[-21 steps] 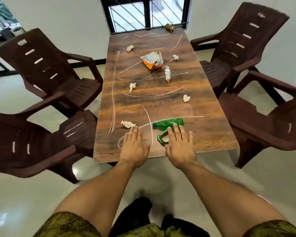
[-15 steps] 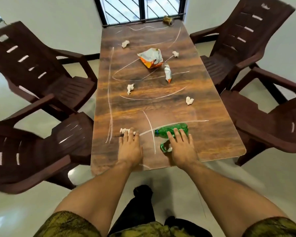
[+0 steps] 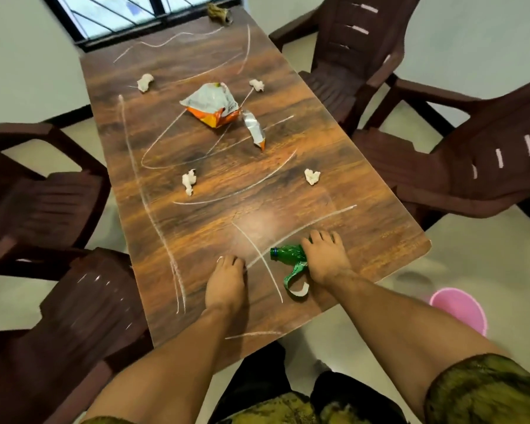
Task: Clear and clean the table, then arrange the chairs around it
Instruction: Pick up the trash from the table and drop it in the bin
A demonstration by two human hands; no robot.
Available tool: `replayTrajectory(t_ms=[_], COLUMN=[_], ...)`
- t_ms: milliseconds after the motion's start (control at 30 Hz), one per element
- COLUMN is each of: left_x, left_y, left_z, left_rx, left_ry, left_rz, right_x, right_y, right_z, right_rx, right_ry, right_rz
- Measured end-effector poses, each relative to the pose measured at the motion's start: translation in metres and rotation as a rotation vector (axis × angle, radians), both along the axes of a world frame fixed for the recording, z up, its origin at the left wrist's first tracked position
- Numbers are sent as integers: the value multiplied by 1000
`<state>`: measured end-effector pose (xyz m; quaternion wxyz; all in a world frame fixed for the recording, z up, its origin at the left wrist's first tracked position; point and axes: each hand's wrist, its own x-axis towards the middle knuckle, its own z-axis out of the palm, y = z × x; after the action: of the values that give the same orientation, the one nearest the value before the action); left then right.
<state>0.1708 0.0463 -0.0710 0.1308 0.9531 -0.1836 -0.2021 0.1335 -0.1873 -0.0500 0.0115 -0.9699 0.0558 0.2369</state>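
As the right hand (image 3: pixel 326 258) curls round the green bottle (image 3: pixel 288 251) and the left hand (image 3: pixel 227 281) over a half-hidden paper wad (image 3: pixel 219 257), both should grip firmly before lifting.

**Background stuff in this room**

At the far end there's a window (image 3: pixel 141 16) with a dark frame and slanted bars, daylight coming through. The walls (image 3: pixel 471 41) are plain white all round, and a dark skirting (image 3: pixel 74 114) runs along the bottom. The floor (image 3: pixel 364 325) is pale and glossy, kinda reflective. Over on the right, a round pink bucket (image 3: pixel 459 310) stands on that floor, seen from above.
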Motion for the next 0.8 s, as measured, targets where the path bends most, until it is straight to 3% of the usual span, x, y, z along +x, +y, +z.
replayTrajectory(t_ms=[267, 500, 633, 800], left_x=[-11, -67, -123, -198], left_y=[-94, -253, -347, -453], left_z=[15, 22, 22, -2], left_rx=[-160, -204, -188, -189], left_ry=[-22, -1, -9, 50], left_rz=[-263, -621, -826, -904], right_x=[-73, -188, -265, -350], right_y=[-38, -142, -206, -292], right_z=[16, 22, 14, -19], right_rx=[119, 99, 63, 106], right_ry=[-153, -291, -265, -189], right_rz=[-418, -735, -890, -1010])
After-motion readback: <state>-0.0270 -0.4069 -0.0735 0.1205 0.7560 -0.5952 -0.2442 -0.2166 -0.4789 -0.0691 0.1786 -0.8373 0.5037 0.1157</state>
